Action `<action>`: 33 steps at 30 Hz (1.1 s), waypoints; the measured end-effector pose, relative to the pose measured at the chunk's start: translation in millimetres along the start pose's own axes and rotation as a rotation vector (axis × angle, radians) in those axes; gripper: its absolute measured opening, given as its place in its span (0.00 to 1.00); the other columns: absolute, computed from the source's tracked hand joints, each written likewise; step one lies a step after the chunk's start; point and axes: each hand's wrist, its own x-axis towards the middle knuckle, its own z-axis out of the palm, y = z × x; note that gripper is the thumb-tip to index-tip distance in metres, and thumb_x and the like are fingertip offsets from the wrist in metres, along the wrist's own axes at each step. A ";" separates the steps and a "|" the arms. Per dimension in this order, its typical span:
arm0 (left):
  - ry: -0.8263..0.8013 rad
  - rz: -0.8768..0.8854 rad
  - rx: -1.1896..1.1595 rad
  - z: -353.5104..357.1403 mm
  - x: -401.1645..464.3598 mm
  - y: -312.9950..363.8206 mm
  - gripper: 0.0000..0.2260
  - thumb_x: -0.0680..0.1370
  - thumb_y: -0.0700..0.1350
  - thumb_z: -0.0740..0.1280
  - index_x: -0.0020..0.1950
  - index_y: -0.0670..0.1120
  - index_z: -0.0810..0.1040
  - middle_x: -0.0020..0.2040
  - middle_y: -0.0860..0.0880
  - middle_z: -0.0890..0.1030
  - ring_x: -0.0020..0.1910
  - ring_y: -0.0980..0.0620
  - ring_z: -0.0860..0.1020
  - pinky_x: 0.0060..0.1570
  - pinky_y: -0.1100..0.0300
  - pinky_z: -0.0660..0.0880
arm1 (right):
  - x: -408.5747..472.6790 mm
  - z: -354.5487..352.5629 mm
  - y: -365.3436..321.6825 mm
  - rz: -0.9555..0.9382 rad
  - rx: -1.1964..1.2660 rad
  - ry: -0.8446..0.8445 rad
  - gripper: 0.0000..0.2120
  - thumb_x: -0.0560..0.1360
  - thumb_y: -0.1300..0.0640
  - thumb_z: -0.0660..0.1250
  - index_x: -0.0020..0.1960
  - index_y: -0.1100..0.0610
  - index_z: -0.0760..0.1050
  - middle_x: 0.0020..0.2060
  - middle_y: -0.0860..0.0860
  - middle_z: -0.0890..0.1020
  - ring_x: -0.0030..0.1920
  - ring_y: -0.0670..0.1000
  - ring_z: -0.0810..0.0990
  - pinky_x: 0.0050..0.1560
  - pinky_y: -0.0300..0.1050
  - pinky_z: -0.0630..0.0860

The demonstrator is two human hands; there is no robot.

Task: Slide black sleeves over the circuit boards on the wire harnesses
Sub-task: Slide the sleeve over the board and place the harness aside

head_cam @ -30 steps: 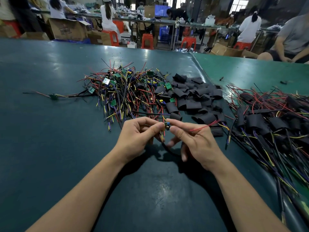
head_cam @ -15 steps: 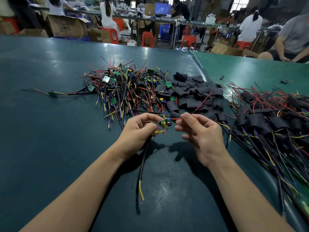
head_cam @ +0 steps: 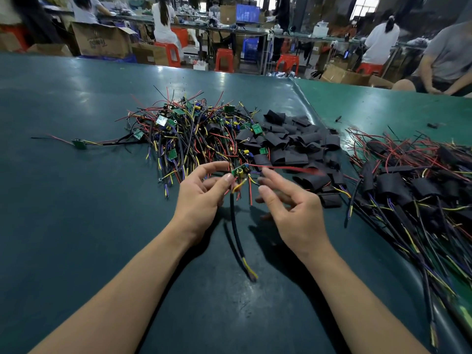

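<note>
My left hand (head_cam: 201, 195) pinches a wire harness just below its small green circuit board (head_cam: 240, 171). The harness's black cable (head_cam: 236, 231) hangs down toward me, and a red wire (head_cam: 286, 168) streams off to the right, blurred. My right hand (head_cam: 291, 208) hovers just right of the board with fingers loosely spread, holding nothing. A heap of bare harnesses with green boards (head_cam: 189, 134) lies behind my hands. Loose black sleeves (head_cam: 296, 146) are piled to its right. Further right lies a heap of sleeved harnesses (head_cam: 413, 185).
The dark green table (head_cam: 76, 200) spreads left and toward me. One stray harness with a green board (head_cam: 79, 143) lies at the far left. A lighter green table section (head_cam: 383, 111) is at the right, where a seated person (head_cam: 447, 62) works. Boxes and red stools stand behind.
My right hand has let go of the harness and opened, drifting slightly right. The red wire has swung out to the right. The black cable now hangs further toward me.
</note>
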 end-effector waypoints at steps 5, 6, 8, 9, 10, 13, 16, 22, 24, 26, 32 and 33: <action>-0.242 0.011 0.150 0.6 -5.4 2.5 0.07 0.77 0.32 0.67 0.53 0.39 0.81 0.34 0.51 0.83 0.29 0.63 0.77 0.35 0.74 0.72 | 7.7 -8.5 7.5 -0.402 -0.353 -0.091 0.32 0.72 0.73 0.69 0.73 0.57 0.68 0.62 0.49 0.78 0.57 0.50 0.81 0.60 0.43 0.78; -0.302 0.021 0.202 1.2 -7.9 2.2 0.08 0.76 0.31 0.67 0.51 0.40 0.82 0.35 0.52 0.84 0.32 0.62 0.79 0.39 0.73 0.74 | 7.3 -8.3 8.8 -0.447 -0.417 -0.122 0.32 0.70 0.75 0.69 0.72 0.60 0.70 0.63 0.50 0.77 0.59 0.50 0.80 0.63 0.42 0.75; -0.369 0.032 0.263 2.7 -12.6 2.6 0.09 0.76 0.30 0.68 0.48 0.42 0.82 0.36 0.54 0.84 0.36 0.62 0.80 0.41 0.71 0.75 | 4.1 -5.4 9.4 -0.411 -0.431 -0.220 0.28 0.69 0.74 0.69 0.67 0.61 0.75 0.60 0.51 0.80 0.57 0.48 0.80 0.61 0.42 0.75; -0.369 0.037 0.259 2.9 -13.9 3.9 0.08 0.76 0.30 0.68 0.47 0.42 0.82 0.35 0.54 0.84 0.34 0.62 0.79 0.38 0.71 0.74 | 2.1 -3.9 9.0 -0.349 -0.412 -0.246 0.22 0.71 0.71 0.70 0.63 0.59 0.77 0.55 0.50 0.83 0.53 0.48 0.81 0.57 0.44 0.77; -0.348 0.050 0.256 2.7 -14.4 4.6 0.06 0.77 0.31 0.67 0.47 0.39 0.83 0.32 0.54 0.83 0.31 0.62 0.78 0.34 0.72 0.72 | 0.2 -2.8 6.7 -0.265 -0.372 -0.237 0.14 0.73 0.66 0.70 0.58 0.56 0.78 0.49 0.49 0.83 0.48 0.49 0.81 0.51 0.47 0.77; -0.233 0.099 0.365 3.3 -13.5 5.7 0.08 0.79 0.40 0.67 0.44 0.40 0.84 0.28 0.50 0.81 0.25 0.57 0.70 0.28 0.65 0.65 | 4.0 -5.7 -0.2 -0.002 -0.043 -0.054 0.06 0.78 0.57 0.68 0.43 0.55 0.73 0.34 0.53 0.82 0.34 0.55 0.80 0.35 0.48 0.77; -0.186 0.096 0.427 4.4 -12.6 4.8 0.09 0.80 0.42 0.67 0.42 0.40 0.83 0.28 0.48 0.81 0.24 0.59 0.72 0.27 0.66 0.67 | 7.0 -11.0 -6.1 0.168 0.227 0.055 0.15 0.77 0.50 0.66 0.35 0.54 0.70 0.23 0.51 0.75 0.22 0.48 0.73 0.21 0.37 0.66; -0.181 0.093 0.462 2.8 -12.5 4.7 0.09 0.80 0.44 0.68 0.42 0.42 0.84 0.29 0.48 0.82 0.25 0.59 0.75 0.27 0.67 0.69 | 11.8 -20.3 -6.6 0.269 0.350 0.085 0.19 0.70 0.51 0.64 0.22 0.53 0.68 0.18 0.54 0.69 0.19 0.51 0.66 0.22 0.35 0.59; -0.181 0.103 0.462 2.1 -12.6 3.7 0.09 0.79 0.44 0.68 0.42 0.42 0.84 0.29 0.48 0.82 0.25 0.59 0.75 0.27 0.68 0.69 | 12.1 -22.0 -6.9 0.329 0.510 0.006 0.06 0.68 0.56 0.62 0.40 0.57 0.75 0.24 0.54 0.73 0.22 0.50 0.67 0.23 0.35 0.61; -0.182 0.112 0.468 1.4 -13.0 2.8 0.09 0.79 0.44 0.68 0.42 0.43 0.84 0.29 0.48 0.82 0.25 0.59 0.76 0.27 0.67 0.69 | 11.5 -22.2 -3.4 0.403 0.640 -0.029 0.18 0.65 0.59 0.60 0.55 0.57 0.69 0.30 0.53 0.74 0.25 0.50 0.65 0.25 0.38 0.62; -0.127 0.180 0.533 4.7 -12.2 0.9 0.09 0.79 0.43 0.69 0.40 0.43 0.83 0.30 0.49 0.82 0.26 0.59 0.77 0.30 0.66 0.71 | 14.9 -18.3 5.5 0.394 0.575 0.156 0.11 0.66 0.61 0.63 0.46 0.54 0.63 0.29 0.50 0.68 0.25 0.48 0.65 0.23 0.40 0.64; -0.115 0.206 0.562 5.3 -13.1 -0.4 0.08 0.79 0.43 0.69 0.40 0.43 0.83 0.30 0.49 0.82 0.28 0.55 0.78 0.31 0.62 0.73 | 16.5 -19.6 8.1 0.340 0.519 0.218 0.11 0.68 0.62 0.63 0.45 0.54 0.63 0.28 0.50 0.70 0.24 0.49 0.65 0.22 0.40 0.65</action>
